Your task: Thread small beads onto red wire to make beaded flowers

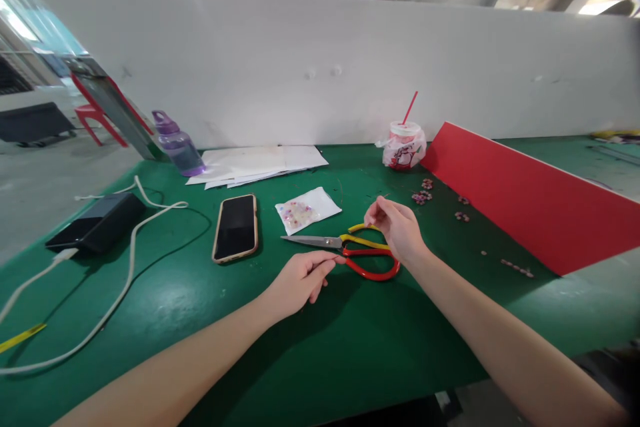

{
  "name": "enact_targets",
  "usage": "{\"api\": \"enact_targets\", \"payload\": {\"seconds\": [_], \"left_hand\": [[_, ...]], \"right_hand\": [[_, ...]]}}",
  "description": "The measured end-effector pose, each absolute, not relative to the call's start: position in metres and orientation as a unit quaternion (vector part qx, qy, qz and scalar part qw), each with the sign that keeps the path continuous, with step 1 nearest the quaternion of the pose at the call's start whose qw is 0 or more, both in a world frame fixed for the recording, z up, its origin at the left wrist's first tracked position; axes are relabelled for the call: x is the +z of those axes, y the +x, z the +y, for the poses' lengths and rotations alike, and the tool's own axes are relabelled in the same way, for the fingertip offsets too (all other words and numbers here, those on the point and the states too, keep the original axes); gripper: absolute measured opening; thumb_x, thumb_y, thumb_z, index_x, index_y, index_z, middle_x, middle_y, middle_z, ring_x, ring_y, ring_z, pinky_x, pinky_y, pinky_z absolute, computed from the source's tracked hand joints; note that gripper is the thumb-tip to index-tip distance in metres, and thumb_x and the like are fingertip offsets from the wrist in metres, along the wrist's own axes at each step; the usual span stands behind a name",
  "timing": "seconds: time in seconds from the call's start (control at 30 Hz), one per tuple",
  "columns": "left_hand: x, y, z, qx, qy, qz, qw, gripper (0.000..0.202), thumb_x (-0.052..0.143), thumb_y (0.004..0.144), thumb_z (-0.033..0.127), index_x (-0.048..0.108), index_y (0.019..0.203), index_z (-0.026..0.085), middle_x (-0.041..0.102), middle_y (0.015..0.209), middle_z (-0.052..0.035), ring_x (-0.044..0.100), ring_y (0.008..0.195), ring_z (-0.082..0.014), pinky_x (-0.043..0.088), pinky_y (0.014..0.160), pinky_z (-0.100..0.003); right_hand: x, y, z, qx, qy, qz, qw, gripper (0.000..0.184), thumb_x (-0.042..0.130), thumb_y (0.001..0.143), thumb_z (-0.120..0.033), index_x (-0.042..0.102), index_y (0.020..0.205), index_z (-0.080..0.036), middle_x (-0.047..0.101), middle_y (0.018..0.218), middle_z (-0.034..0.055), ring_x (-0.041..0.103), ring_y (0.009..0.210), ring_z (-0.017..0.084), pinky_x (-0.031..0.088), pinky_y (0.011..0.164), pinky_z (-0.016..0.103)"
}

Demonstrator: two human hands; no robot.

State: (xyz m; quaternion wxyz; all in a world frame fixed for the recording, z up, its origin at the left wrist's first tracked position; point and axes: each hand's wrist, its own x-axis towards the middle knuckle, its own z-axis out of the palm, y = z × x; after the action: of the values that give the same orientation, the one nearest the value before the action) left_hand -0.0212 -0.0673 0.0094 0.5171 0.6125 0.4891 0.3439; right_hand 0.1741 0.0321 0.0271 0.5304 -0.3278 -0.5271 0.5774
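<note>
My left hand [307, 278] is closed in a pinch over the front middle of the table; whatever its fingertips hold is too small to make out. To its right my right hand [397, 227] is raised, thumb and finger pressed together, with perhaps something very thin between them. Scissors [327, 242] with one yellow and one red handle lie between and behind the hands, blades pointing left. Beyond them rests a small white packet [305, 210] of colourful beads. Small clusters of pinkish beads [421, 197] lie to the right of my right hand.
On the green table [280, 360] are a phone [236, 228], a black device [95, 223] with a white cable [131, 263], papers [260, 163], a purple bottle [179, 147] and a bagged cup [404, 145] with a straw. A red panel [520, 193] stands right; a white partition [280, 67] lines the back.
</note>
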Motion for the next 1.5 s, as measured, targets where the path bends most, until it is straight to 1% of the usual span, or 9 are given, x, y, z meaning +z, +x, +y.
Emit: {"api": "enact_targets", "payload": {"seconds": [0.43, 0.63, 0.73, 0.8, 0.9, 1.07, 1.17, 1.3, 1.5], "left_hand": [[0.011, -0.021, -0.07, 0.298, 0.629, 0.487, 0.528, 0.038, 0.041, 0.09, 0.039, 0.064, 0.11, 0.017, 0.039, 0.034, 0.0102, 0.037, 0.031, -0.0079, 0.045, 0.067, -0.029], [0.01, -0.022, -0.071, 0.305, 0.622, 0.486, 0.533, 0.036, 0.043, 0.09, 0.04, 0.065, 0.107, 0.018, 0.041, 0.034, 0.0099, 0.039, 0.032, -0.0085, 0.045, 0.068, -0.03], [0.008, -0.021, -0.069, 0.356, 0.595, 0.478, 0.539, 0.034, 0.043, 0.09, 0.038, 0.065, 0.104, 0.015, 0.04, 0.033, 0.0097, 0.041, 0.034, -0.0088, 0.046, 0.068, -0.031], [0.008, -0.021, -0.067, 0.423, 0.554, 0.469, 0.543, 0.033, 0.043, 0.091, 0.037, 0.064, 0.101, 0.013, 0.037, 0.033, 0.0104, 0.039, 0.033, -0.008, 0.046, 0.066, -0.03], [0.008, -0.022, -0.064, 0.517, 0.485, 0.454, 0.54, 0.029, 0.046, 0.091, 0.035, 0.062, 0.1, 0.012, 0.034, 0.036, 0.0108, 0.035, 0.034, -0.0065, 0.046, 0.062, -0.029], [0.009, -0.024, -0.063, 0.568, 0.425, 0.438, 0.552, 0.027, 0.048, 0.091, 0.034, 0.059, 0.102, 0.013, 0.036, 0.042, 0.0097, 0.036, 0.038, -0.0058, 0.045, 0.06, -0.027], [0.009, -0.025, -0.062, 0.587, 0.4, 0.419, 0.565, 0.025, 0.049, 0.091, 0.034, 0.059, 0.1, 0.013, 0.038, 0.047, 0.009, 0.039, 0.04, -0.0053, 0.046, 0.063, -0.027], [0.009, -0.028, -0.06, 0.612, 0.345, 0.384, 0.599, 0.021, 0.055, 0.087, 0.031, 0.058, 0.099, 0.014, 0.045, 0.061, 0.0056, 0.044, 0.047, -0.0051, 0.046, 0.058, -0.024], [0.009, -0.037, -0.054, 0.625, 0.28, 0.354, 0.637, 0.017, 0.059, 0.084, 0.028, 0.058, 0.093, 0.014, 0.028, 0.059, 0.0076, 0.022, 0.041, -0.0013, 0.013, 0.037, -0.016]], "right_hand": [[0.022, 0.18, 0.045, 0.494, -0.382, -0.482, 0.615, 0.036, 0.054, 0.083, -0.042, 0.049, 0.056, -0.019, 0.038, 0.047, -0.0039, 0.043, 0.046, 0.011, 0.038, 0.052, 0.028], [0.02, 0.184, 0.049, 0.517, -0.37, -0.501, 0.587, 0.037, 0.056, 0.082, -0.044, 0.052, 0.055, -0.019, 0.044, 0.049, -0.0019, 0.048, 0.05, 0.012, 0.043, 0.057, 0.029], [0.029, 0.187, 0.046, 0.591, -0.304, -0.52, 0.537, 0.035, 0.05, 0.083, -0.053, 0.065, 0.087, -0.021, 0.067, 0.083, 0.0061, 0.063, 0.078, 0.019, 0.048, 0.076, 0.036], [0.036, 0.188, 0.043, 0.628, -0.265, -0.538, 0.495, 0.049, 0.042, 0.085, -0.06, 0.053, 0.121, -0.03, 0.063, 0.116, 0.0064, 0.062, 0.101, 0.023, 0.046, 0.088, 0.042], [0.038, 0.187, 0.04, 0.601, -0.269, -0.567, 0.494, 0.056, 0.035, 0.087, -0.061, 0.034, 0.137, -0.037, 0.056, 0.13, 0.0045, 0.059, 0.108, 0.022, 0.043, 0.093, 0.042], [0.023, 0.184, 0.044, 0.496, -0.337, -0.578, 0.554, 0.041, 0.044, 0.087, -0.051, 0.061, 0.108, -0.02, 0.067, 0.102, 0.0089, 0.063, 0.078, 0.017, 0.05, 0.071, 0.033], [0.015, 0.184, 0.049, 0.452, -0.39, -0.605, 0.527, 0.035, 0.048, 0.086, -0.047, 0.063, 0.093, -0.016, 0.065, 0.082, 0.0061, 0.058, 0.065, 0.013, 0.048, 0.062, 0.029], [0.008, 0.184, 0.051, 0.405, -0.423, -0.661, 0.469, 0.032, 0.048, 0.086, -0.044, 0.063, 0.091, -0.016, 0.064, 0.079, 0.0053, 0.057, 0.064, 0.013, 0.048, 0.062, 0.028], [0.0, 0.183, 0.052, 0.345, -0.433, -0.717, 0.423, 0.029, 0.046, 0.087, -0.041, 0.063, 0.093, -0.017, 0.065, 0.081, 0.0062, 0.058, 0.065, 0.014, 0.05, 0.066, 0.03]]}}
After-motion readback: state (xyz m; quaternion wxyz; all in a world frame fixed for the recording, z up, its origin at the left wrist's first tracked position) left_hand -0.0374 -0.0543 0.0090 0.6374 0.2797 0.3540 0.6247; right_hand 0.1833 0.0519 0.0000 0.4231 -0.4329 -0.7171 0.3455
